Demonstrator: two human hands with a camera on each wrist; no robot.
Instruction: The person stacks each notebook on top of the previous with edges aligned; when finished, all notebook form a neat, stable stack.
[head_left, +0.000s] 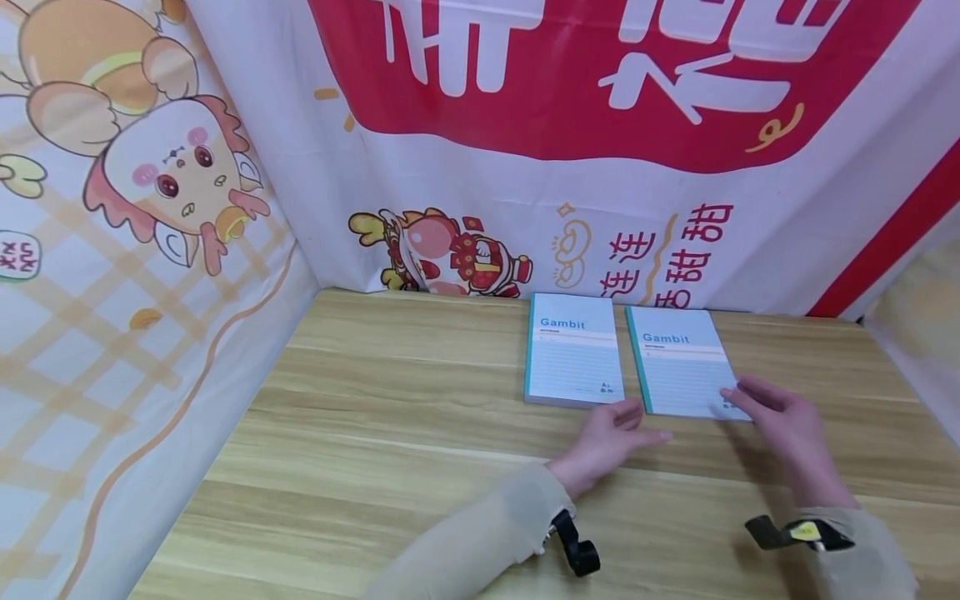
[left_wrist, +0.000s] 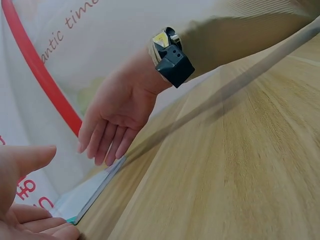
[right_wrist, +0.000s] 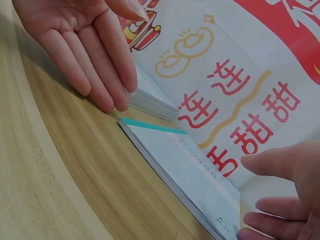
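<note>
Two light-blue "Gambit" notebooks with teal spines lie side by side, a left notebook (head_left: 573,354) and a right notebook (head_left: 678,367). In the right wrist view the left notebook (right_wrist: 152,104) shows a thick edge, while the right notebook (right_wrist: 185,172) looks thinner. My left hand (head_left: 603,442) is just in front of the gap between them, palm turned inward and fingers extended. At the right notebook's near right corner is my right hand (head_left: 787,425), its thumb overlapping the cover and its fingers loosely extended beside the edge. Neither hand grips anything.
The notebooks lie on a wood-grain table (head_left: 360,417), near its back edge. Behind it hangs a white cloth (head_left: 442,183) with a red panel and cartoon print. Another printed cloth (head_left: 247,350) borders the left side. Black wrist straps (head_left: 573,546) sit over both sleeves.
</note>
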